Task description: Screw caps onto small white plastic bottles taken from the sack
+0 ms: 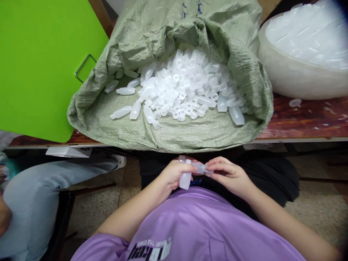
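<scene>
My left hand [174, 174] is closed around small translucent plastic bottles in front of my lap. One bottle [185, 181] hangs down past the thumb, and another bottle [198, 168] points sideways to the right. The fingertips of my right hand [231, 174] pinch the narrow end of the sideways bottle; whether a cap sits there is hidden by the fingers. Just beyond both hands, a green woven sack [174, 136] lies with its mouth toward me. Inside it is a heap of small translucent caps [187, 83] with several loose bottles [236, 115] around them.
To the right of the sack stands a large whitish bowl [296, 79] piled with translucent plastic pieces. One loose piece [295, 103] lies on the reddish table [307, 123]. At the left are a bright green board [40, 65] with a metal handle and another person's jeans-covered leg [35, 199].
</scene>
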Demonstrator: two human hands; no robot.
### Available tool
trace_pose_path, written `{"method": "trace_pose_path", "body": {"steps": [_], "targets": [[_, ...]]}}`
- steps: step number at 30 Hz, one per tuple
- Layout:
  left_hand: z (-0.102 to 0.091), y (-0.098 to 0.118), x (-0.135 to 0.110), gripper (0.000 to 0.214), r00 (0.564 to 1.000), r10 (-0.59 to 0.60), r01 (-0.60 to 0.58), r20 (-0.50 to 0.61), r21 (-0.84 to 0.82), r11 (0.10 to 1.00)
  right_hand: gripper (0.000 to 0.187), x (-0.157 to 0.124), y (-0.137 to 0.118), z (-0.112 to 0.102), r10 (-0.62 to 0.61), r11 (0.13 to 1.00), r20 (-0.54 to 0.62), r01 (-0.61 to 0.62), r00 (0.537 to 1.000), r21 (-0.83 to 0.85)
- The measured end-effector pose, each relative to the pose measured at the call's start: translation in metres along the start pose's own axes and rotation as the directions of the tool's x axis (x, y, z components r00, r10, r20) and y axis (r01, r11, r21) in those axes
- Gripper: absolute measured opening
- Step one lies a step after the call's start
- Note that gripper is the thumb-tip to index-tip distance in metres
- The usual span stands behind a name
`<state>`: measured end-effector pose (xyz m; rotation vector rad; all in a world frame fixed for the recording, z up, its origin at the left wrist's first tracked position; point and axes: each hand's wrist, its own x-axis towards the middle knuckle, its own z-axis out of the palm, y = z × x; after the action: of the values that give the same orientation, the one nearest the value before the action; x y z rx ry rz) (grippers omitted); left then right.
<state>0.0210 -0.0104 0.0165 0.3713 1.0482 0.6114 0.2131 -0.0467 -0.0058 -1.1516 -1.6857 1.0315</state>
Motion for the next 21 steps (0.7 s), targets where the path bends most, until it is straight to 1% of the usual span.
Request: {"method": "trace_pose_path", "body": {"steps": [1, 2, 3, 5, 6, 7, 8, 9, 10, 11, 13, 14, 15, 16, 17, 18, 19, 20, 21], "targets": [[0.001, 0.001, -0.001, 0.024, 1.000, 0.004, -0.004, 0.001, -0.009, 1.000, 0.012, -0.001, 0.001, -0.001, -0.015, 1.000, 0.026, 0.015, 1.000, -0.008], [0.002, 0.002, -0.001, 0.025, 1.000, 0.004, -0.004, -0.001, -0.016, 1.000, 0.013, -0.001, 0.001, -0.003, -0.054, 0.997, 0.058, 0.057, 0.997, -0.047], [0.002, 0.003, -0.002, 0.025, 1.000, 0.002, -0.002, -0.004, -0.018, 1.000, 0.017, -0.002, 0.001, -0.006, -0.105, 0.987, 0.095, 0.116, 0.990, -0.111], [0.002, 0.004, -0.002, 0.025, 1.000, -0.012, 0.012, -0.012, -0.004, 1.000, 0.025, -0.004, 0.001, -0.010, -0.197, 0.938, 0.171, 0.237, 0.965, -0.255], [0.002, 0.004, -0.002, 0.024, 1.000, -0.013, 0.014, -0.016, 0.005, 1.000, 0.026, -0.004, 0.000, -0.011, -0.215, 0.915, 0.202, 0.269, 0.956, -0.301], [0.002, 0.004, -0.002, 0.024, 1.000, -0.005, 0.005, -0.018, 0.011, 1.000, 0.025, -0.004, -0.001, -0.010, -0.208, 0.907, 0.217, 0.271, 0.954, -0.323], [0.003, 0.004, -0.002, 0.025, 1.000, 0.013, -0.013, -0.020, 0.014, 1.000, 0.023, -0.003, -0.002, -0.009, -0.177, 0.912, 0.206, 0.239, 0.962, -0.333], [0.003, 0.003, -0.002, 0.025, 0.999, 0.038, -0.037, -0.026, 0.018, 0.999, 0.021, -0.002, -0.004, -0.006, -0.117, 0.925, 0.179, 0.173, 0.977, -0.338], [0.004, 0.002, -0.003, 0.026, 0.997, 0.063, -0.062, -0.033, 0.032, 0.998, 0.021, -0.001, -0.005, -0.003, -0.029, 0.935, 0.142, 0.077, 0.989, -0.345], [0.005, 0.001, -0.003, 0.026, 0.995, 0.089, -0.087, -0.042, 0.057, 0.995, 0.024, 0.001, -0.006, 0.001, 0.074, 0.934, 0.107, -0.031, 0.992, -0.356], [0.007, -0.001, -0.002, 0.024, 0.985, 0.154, -0.143, -0.072, 0.137, 0.980, 0.043, 0.004, -0.007, 0.007, 0.247, 0.900, 0.064, -0.204, 0.967, -0.385], [0.007, -0.002, -0.002, 0.023, 0.978, 0.191, -0.174, -0.085, 0.181, 0.968, 0.049, 0.004, -0.007, 0.009, 0.301, 0.882, 0.058, -0.254, 0.952, -0.396], [0.007, -0.002, -0.001, 0.022, 0.969, 0.227, -0.203, -0.093, 0.215, 0.955, 0.049, 0.004, -0.006, 0.011, 0.319, 0.873, 0.054, -0.271, 0.946, -0.404], [0.007, -0.002, 0.000, 0.021, 0.962, 0.255, -0.227, -0.097, 0.233, 0.945, 0.044, 0.004, -0.004, 0.012, 0.299, 0.877, 0.044, -0.256, 0.953, -0.407], [0.006, -0.002, 0.001, 0.020, 0.957, 0.273, -0.244, -0.097, 0.238, 0.940, 0.036, 0.002, -0.002, 0.012, 0.252, 0.888, 0.029, -0.219, 0.967, -0.405], [0.005, -0.002, 0.003, 0.020, 0.955, 0.280, -0.252, -0.092, 0.238, 0.938, 0.034, 0.000, 0.000, 0.013, 0.205, 0.900, 0.015, -0.182, 0.979, -0.396], [0.004, -0.002, 0.004, 0.020, 0.955, 0.283, -0.256, -0.086, 0.235, 0.938, 0.036, -0.002, 0.003, 0.014, 0.179, 0.915, 0.009, -0.163, 0.984, -0.368], [0.003, -0.002, 0.005, 0.020, 0.955, 0.284, -0.258, -0.084, 0.237, 0.936, 0.035, -0.004, 0.005, 0.015, 0.179, 0.931, 0.016, -0.165, 0.984, -0.325], [0.003, -0.002, 0.006, 0.020, 0.954, 0.287, -0.260, -0.082, 0.248, 0.933, 0.031, -0.006, 0.007, 0.016, 0.204, 0.943, 0.033, -0.187, 0.978, -0.274]]}}
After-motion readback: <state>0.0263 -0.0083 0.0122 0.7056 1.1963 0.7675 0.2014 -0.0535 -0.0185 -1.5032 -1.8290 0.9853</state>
